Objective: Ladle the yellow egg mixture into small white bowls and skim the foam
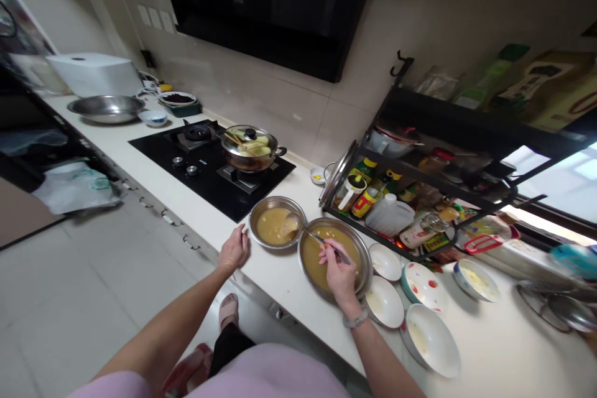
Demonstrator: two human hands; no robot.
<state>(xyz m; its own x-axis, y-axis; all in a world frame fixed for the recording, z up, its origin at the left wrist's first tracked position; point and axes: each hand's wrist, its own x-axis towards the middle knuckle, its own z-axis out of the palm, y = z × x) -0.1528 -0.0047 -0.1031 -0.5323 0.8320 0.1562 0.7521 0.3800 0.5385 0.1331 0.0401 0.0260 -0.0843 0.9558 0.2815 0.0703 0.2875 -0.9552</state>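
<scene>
My right hand (339, 267) is closed around the handle of a metal ladle (317, 236). The ladle's head dips into the smaller steel bowl (268, 201), which holds cloudy yellowish liquid with pale bits. Below my wrist sits a larger steel bowl (302, 264) of similar liquid, its rim close to the smaller one. My left hand (234, 249) rests at the counter edge just left of the smaller bowl, its fingers loosely curled; nothing shows in them.
Several white bowls (431, 342) stand right of the large bowl. Behind, a lidded pot (252, 163) with pale green food sits on the black stove (186, 165). A black rack (387, 193) holds bottles. A wide metal basin (107, 111) lies far left.
</scene>
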